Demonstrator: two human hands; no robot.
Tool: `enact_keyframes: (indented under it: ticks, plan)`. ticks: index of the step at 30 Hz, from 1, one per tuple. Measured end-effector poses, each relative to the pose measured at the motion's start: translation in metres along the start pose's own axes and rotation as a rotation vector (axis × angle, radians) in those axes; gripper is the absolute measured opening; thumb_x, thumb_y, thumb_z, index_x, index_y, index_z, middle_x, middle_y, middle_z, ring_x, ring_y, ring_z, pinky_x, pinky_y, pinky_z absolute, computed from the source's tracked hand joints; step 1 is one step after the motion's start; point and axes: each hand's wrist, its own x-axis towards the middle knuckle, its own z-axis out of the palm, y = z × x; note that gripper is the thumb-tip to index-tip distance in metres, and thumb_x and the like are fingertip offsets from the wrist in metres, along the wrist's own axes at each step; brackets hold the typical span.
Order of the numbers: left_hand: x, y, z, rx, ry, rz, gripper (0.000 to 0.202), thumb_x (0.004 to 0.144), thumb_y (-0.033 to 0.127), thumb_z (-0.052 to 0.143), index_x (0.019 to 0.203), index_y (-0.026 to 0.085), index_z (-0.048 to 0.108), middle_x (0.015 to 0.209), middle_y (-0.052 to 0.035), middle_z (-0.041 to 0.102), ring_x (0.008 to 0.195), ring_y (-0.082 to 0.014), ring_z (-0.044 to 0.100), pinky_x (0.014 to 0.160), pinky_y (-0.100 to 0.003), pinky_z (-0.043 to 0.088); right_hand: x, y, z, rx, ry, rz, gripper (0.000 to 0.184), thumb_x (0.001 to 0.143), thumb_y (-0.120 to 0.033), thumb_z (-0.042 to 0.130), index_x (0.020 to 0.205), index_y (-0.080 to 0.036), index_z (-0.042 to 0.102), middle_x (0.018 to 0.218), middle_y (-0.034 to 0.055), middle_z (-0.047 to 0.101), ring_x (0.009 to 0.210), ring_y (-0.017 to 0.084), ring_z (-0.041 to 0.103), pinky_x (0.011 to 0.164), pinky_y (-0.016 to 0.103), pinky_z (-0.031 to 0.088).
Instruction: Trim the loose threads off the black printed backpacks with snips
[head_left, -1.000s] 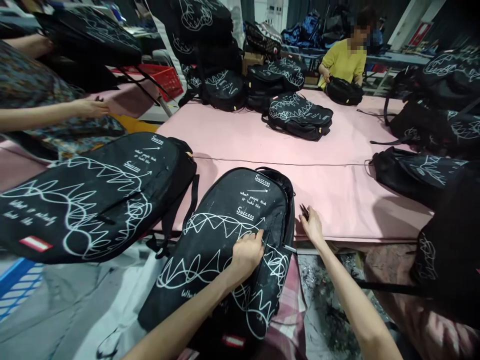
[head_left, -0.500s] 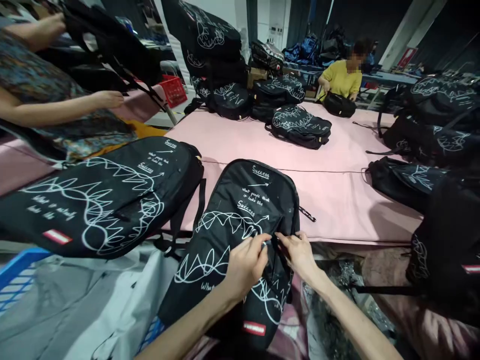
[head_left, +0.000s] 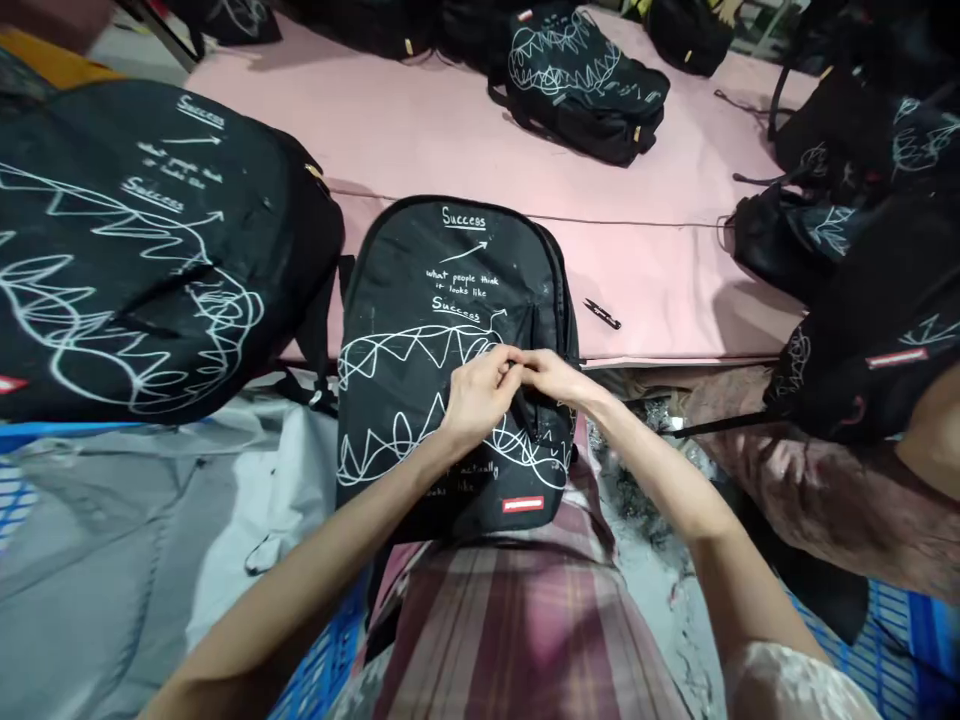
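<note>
A black backpack [head_left: 405, 265] with white scribbled lines and "Success" lettering leans against the table edge in front of me. My left hand [head_left: 480, 395] is closed in a pinch over its front panel. Right beside it, my right hand [head_left: 553, 377] pinches too, fingertips meeting the left ones. Between them is a small dark bit, too hidden to name. The panel's fabric is creased around the fingers. On the table to the right of the backpack lies a small pair of black thread snips [head_left: 602, 314].
A pink-covered table [head_left: 420, 130] stretches ahead. A similar backpack [head_left: 247, 240] lies close on the left, another [head_left: 577, 90] farther back, and several crowd the right. Grey fabric [head_left: 112, 520] fills a blue basket [head_left: 30, 435] at lower left. Someone's arm [head_left: 934, 435] shows at the right edge.
My view has tilted down. Both hands have come closer together, their fingertips now touching. The backpack appears more upright and squarer to me. The people at the back are mostly out of view.
</note>
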Motion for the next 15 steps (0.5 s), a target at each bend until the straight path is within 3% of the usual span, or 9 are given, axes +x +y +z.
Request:
enact_keyframes:
  ticks: [4,7,10,15]
  plan:
    - [0.001,-0.005,0.019,0.219,-0.064,0.050,0.022,0.089,0.026,0.043,0.102,0.019,0.060,0.081,-0.0033,0.061,0.080,-0.0167,0.055,0.067,-0.027,0.039,-0.050,0.018,-0.029,0.010,-0.017,0.021,0.025,0.086,-0.029,0.048,0.082,-0.012,0.065,0.064,-0.0031,0.061,0.059,0.009,0.055,0.058,0.020,0.042]
    - [-0.009,0.004,0.030,0.446,-0.101,0.296,0.022,0.088,0.030,0.048,0.104,0.020,0.060,0.106,-0.0098,0.060,0.104,-0.0247,0.049,0.084,-0.037,0.036,-0.105,0.049,-0.023,-0.003,-0.014,0.136,0.015,0.079,-0.025,0.056,0.078,-0.015,0.066,0.066,-0.0004,0.064,0.061,0.013,0.057,0.060,0.023,0.043]
    - [-0.022,0.006,0.034,0.541,-0.327,0.487,0.025,0.086,0.038,0.052,0.089,0.016,0.063,0.097,-0.0115,0.062,0.103,-0.0270,0.049,0.089,-0.042,0.032,-0.137,0.071,0.000,0.041,0.067,0.247,0.016,0.076,-0.026,0.057,0.085,-0.017,0.065,0.072,0.0001,0.064,0.067,0.014,0.057,0.064,0.025,0.044]
    - [-0.017,0.003,0.029,0.652,-0.604,0.456,0.048,0.076,0.057,0.056,0.073,0.011,0.065,0.073,-0.0160,0.064,0.085,-0.0291,0.054,0.083,-0.043,0.032,-0.145,0.070,0.025,0.089,0.161,0.309,0.018,0.077,-0.029,0.055,0.087,-0.017,0.063,0.072,0.0003,0.062,0.065,0.014,0.055,0.064,0.027,0.042]
